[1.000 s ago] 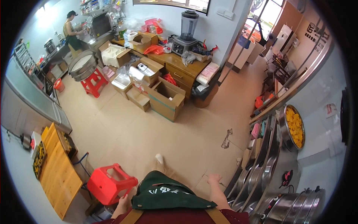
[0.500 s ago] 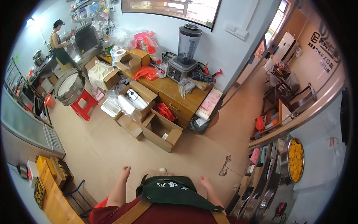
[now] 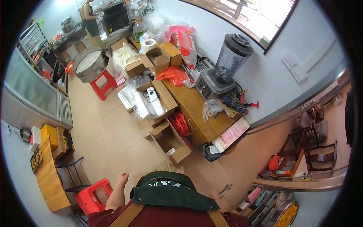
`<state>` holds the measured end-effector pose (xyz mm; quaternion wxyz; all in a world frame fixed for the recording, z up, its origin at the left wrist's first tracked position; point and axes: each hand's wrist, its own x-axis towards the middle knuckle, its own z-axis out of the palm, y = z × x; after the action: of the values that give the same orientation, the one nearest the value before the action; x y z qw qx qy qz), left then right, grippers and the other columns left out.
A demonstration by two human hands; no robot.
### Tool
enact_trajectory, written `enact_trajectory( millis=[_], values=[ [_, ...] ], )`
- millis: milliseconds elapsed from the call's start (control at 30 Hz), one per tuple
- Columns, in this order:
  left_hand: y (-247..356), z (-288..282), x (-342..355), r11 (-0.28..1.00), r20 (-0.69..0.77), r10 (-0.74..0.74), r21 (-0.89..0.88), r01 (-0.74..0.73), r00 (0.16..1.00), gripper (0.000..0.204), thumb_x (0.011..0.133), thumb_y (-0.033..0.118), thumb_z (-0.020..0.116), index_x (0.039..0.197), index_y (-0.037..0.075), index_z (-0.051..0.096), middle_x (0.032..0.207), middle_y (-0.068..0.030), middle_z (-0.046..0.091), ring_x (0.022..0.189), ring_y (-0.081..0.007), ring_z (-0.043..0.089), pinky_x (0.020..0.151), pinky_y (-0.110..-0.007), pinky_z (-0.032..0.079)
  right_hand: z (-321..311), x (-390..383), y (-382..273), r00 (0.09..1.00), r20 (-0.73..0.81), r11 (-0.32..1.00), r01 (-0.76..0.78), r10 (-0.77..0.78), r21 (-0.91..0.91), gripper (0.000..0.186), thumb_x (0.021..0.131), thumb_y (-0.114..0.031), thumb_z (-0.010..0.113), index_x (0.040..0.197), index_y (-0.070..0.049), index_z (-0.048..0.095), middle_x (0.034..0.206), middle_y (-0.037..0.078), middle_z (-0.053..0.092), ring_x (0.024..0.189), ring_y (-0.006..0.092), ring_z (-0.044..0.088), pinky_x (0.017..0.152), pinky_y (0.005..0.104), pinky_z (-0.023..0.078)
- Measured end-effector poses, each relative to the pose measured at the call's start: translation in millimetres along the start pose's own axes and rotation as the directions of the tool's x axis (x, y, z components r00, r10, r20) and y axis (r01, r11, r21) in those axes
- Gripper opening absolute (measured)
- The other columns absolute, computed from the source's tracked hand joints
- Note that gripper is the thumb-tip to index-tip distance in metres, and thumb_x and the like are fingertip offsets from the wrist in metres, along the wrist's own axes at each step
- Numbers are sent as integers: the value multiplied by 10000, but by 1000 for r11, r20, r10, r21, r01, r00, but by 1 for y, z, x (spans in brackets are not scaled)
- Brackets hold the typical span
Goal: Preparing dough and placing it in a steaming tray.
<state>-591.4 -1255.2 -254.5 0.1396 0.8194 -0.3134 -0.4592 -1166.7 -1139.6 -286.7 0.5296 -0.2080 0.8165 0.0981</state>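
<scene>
My left hand (image 3: 123, 178) hangs over the floor, its fingers curled in, and nothing shows in it. Beside that forearm is a red plastic stool (image 3: 90, 197). My right hand (image 3: 215, 195) is a faint blur by the right edge of my dark green apron (image 3: 170, 191); its fingers cannot be made out. Neither hand touches anything that I can see. Ahead of me on the floor sits an open cardboard box (image 3: 170, 142). Behind it, a larger carton (image 3: 166, 99) holds a white appliance (image 3: 154, 100) with a black cord and clear plastic wrap.
A wooden cabinet (image 3: 204, 117) carries a blender (image 3: 227, 66), red bags and small cartons. Far left, a wide metal sieve (image 3: 90, 64) rests on another red stool (image 3: 103, 86), near a person (image 3: 90, 22). A wooden table (image 3: 53, 181) stands left; a bowl of yellow pieces (image 3: 286, 215) is lower right.
My view has swung to the right, so the cabinet and boxes sit nearer and the red stool beside my left arm shows more. My right hand has become blurred and partly hidden.
</scene>
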Motion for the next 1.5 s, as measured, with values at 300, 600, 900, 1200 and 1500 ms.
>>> enact_trajectory(
  millis=[300,600,900,1200,1500],
  values=[
    [-98,16,46,946,101,-278,205,253,955,365,782,336,497,959,17,526,675,-92,546,637,-198,564,478,-337,414,-100,-3,-196,610,-631,719,686,-480,116,244,750,-204,604,871,6,572,748,107,607,690,166,574,623,298,460],
    [131,-56,126,999,197,-5,34,-2,980,380,814,343,493,1082,75,461,895,-69,536,719,-185,567,478,-286,367,33,-95,-135,853,-376,883,444,-363,155,327,730,-279,579,922,-14,577,867,164,605,815,287,579,708,369,456],
    [205,1,150,985,250,172,-15,-174,953,317,810,243,516,1012,0,501,780,-39,512,645,-130,504,561,-265,455,86,-130,27,892,-117,713,-264,437,649,241,751,-195,575,828,33,570,713,132,589,627,224,598,510,363,491],
    [167,-3,15,860,555,232,267,-435,799,176,787,153,570,889,14,606,709,-60,587,682,-122,552,585,-235,446,51,-30,-47,897,-81,890,414,-435,-191,353,745,-408,504,943,-142,625,974,107,592,901,295,553,786,441,418],
    [220,-25,-123,183,761,414,467,-865,499,195,734,279,559,912,243,628,1314,-72,297,1229,-288,235,927,-640,141,-48,-188,-199,425,310,376,903,-850,-209,106,695,-234,619,783,-215,675,1275,152,371,1184,333,309,953,582,120]
  ],
)
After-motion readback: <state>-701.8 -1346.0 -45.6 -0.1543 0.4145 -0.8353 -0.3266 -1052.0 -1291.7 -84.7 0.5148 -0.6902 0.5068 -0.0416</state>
